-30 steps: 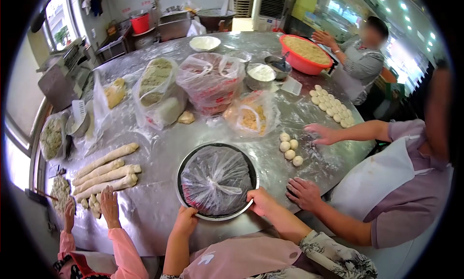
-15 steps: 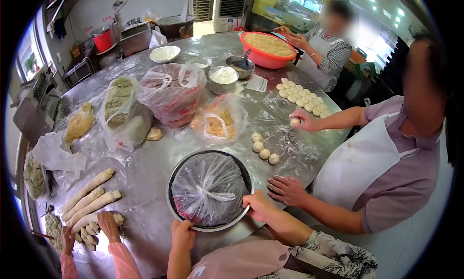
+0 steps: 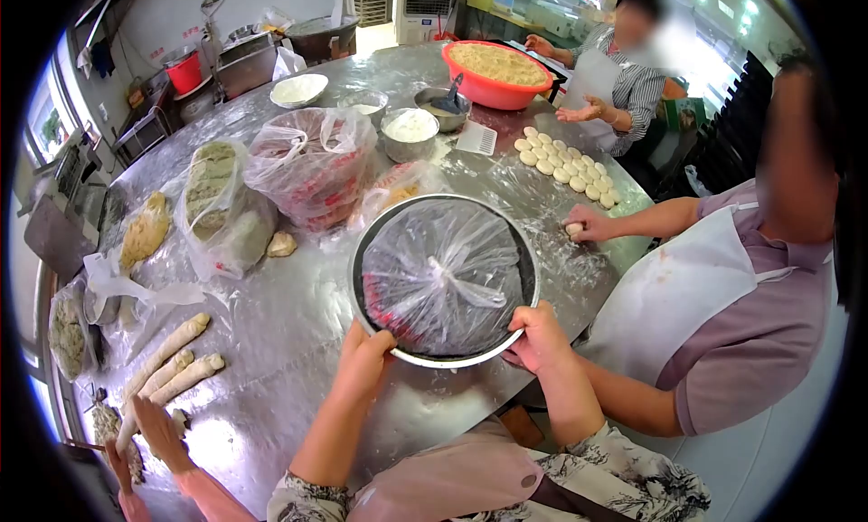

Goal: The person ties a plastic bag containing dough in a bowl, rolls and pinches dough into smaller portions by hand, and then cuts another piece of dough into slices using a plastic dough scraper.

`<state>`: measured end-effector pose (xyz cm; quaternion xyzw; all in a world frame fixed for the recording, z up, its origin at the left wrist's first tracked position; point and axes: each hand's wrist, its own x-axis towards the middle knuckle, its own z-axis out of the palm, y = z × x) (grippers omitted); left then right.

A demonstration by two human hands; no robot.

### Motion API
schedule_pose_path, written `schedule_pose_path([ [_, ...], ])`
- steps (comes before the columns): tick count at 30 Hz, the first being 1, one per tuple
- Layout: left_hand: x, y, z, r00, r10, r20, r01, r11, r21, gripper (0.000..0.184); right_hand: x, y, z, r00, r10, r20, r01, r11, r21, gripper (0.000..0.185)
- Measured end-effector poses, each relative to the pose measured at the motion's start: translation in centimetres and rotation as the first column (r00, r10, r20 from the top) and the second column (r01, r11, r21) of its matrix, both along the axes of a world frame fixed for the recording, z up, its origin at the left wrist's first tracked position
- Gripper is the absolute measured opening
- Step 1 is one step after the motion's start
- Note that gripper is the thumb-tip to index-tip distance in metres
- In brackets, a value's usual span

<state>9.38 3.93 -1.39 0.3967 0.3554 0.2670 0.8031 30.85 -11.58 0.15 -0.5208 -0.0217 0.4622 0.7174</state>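
Note:
A round metal basin [image 3: 372,334] with a knotted clear plastic bag [image 3: 438,273] inside it is held in front of me by both my hands. My left hand [image 3: 364,355] grips its lower left rim, thumb on top. On the lower right rim, my right hand [image 3: 540,336] is closed in the same way. Something dark and a patch of red show through the plastic. Beyond the basin's far edge a clear bag of orange-yellow food [image 3: 398,187] is partly covered. The small dough balls seen earlier nearby are hidden behind the basin.
Long dough rolls [image 3: 167,350] lie at left beside a co-worker's hands [image 3: 163,436]. Filled plastic bags [image 3: 312,165], flour bowls [image 3: 410,135] and a red basin [image 3: 497,95] stand farther back. At right, a co-worker's hand [image 3: 589,223] holds dough near rows of dough pieces [image 3: 565,166].
The metal basin has come up and forward to the right in both my hands, now covering the small dough balls. The left co-worker's hands moved left and down along the dough.

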Motion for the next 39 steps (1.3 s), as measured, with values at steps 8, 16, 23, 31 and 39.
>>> schedule_pose_path([
  [8,7.9,3.3,1.0,0.972,-0.235,-0.014,0.235,0.972,0.028,0.046,5.3,-0.8,-0.5,0.98,-0.182,0.084,0.175,0.981,0.083,0.033],
  [16,16.1,6.4,1.5,0.932,-0.362,-0.032,0.364,0.927,0.093,0.036,9.2,0.0,1.9,0.963,-0.246,0.108,0.244,0.969,0.034,0.027],
  [23,21.0,7.3,3.4,0.911,-0.412,0.023,0.409,0.909,0.083,0.03,12.6,0.6,1.9,0.936,-0.343,0.078,0.34,0.939,0.043,0.038],
  [31,24.8,7.6,1.7,0.869,-0.494,-0.011,0.491,0.862,0.122,0.035,14.7,0.3,0.5,0.913,-0.399,0.089,0.402,0.915,-0.03,0.052],
  [39,30.1,6.5,3.9,0.873,-0.453,0.183,0.335,0.827,0.451,0.08,23.6,0.4,0.1,0.914,-0.403,-0.044,0.401,0.886,0.232,0.041],
])
